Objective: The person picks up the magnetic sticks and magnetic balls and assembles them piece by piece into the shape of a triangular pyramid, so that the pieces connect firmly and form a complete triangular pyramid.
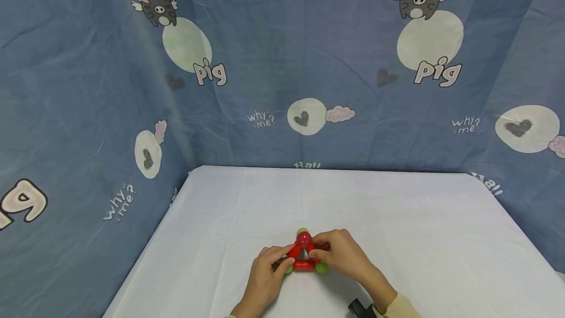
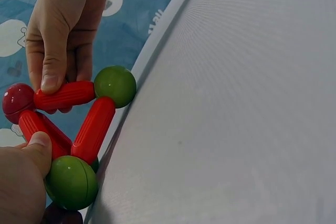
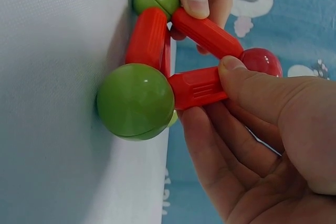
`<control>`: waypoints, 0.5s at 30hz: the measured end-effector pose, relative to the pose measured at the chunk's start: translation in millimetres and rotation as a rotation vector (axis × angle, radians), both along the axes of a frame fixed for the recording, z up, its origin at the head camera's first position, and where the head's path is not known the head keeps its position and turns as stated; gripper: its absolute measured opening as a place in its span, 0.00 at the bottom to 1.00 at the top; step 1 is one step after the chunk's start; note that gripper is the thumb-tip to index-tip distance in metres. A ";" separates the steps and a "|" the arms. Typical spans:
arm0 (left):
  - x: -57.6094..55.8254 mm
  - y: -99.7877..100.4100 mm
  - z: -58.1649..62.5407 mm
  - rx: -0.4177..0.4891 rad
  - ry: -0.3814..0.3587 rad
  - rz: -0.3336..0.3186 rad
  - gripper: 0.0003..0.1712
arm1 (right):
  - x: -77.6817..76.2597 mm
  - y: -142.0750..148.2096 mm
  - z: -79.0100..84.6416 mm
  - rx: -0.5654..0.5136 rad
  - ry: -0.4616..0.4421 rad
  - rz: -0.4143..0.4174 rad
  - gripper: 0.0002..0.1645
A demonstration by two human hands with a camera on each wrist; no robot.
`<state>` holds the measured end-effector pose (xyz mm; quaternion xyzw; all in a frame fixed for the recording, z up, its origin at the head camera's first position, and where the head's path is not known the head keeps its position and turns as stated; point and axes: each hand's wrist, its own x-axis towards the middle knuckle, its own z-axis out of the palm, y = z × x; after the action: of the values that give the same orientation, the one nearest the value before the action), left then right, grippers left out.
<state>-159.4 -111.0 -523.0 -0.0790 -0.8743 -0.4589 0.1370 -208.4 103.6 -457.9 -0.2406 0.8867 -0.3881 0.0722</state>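
Note:
A pyramid-shaped frame of red rods [image 1: 303, 265] and balls stands on the white table in front of me. A red ball [image 1: 303, 239] tops it, and green balls [image 1: 321, 268] sit at the base corners. My left hand [image 1: 267, 271] pinches the sloping red rod [image 3: 207, 32] on the left between thumb and fingers. From the other side my right hand [image 1: 343, 254] pinches another sloping rod [image 2: 65, 95] just below the red ball. In the left wrist view, a dark rounded thing [image 2: 62, 215] shows partly under the near green ball [image 2: 72, 182].
The table [image 1: 375, 210] wears a white cloth that reaches back to a blue printed curtain [image 1: 265, 38]. The curtain also runs along the left side. A black device [image 1: 362, 309] sits at my right wrist, by the sleeve [image 1: 399, 307].

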 end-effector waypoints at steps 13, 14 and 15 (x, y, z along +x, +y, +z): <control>-0.2 -0.2 -1.3 0.000 0.011 0.001 0.19 | 0.6 -0.6 -0.7 -0.002 0.002 -0.004 0.13; -0.1 -0.2 -1.2 0.001 0.008 0.001 0.19 | 0.6 -0.7 -0.9 -0.002 0.003 -0.004 0.13; 0.0 -0.3 -1.1 0.002 0.005 0.001 0.19 | 0.6 -0.7 -0.9 -0.002 0.003 -0.003 0.13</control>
<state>-159.5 -111.3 -524.1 -0.0795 -0.8736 -0.4595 0.1393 -207.8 102.9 -458.8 -0.2399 0.8868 -0.3888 0.0699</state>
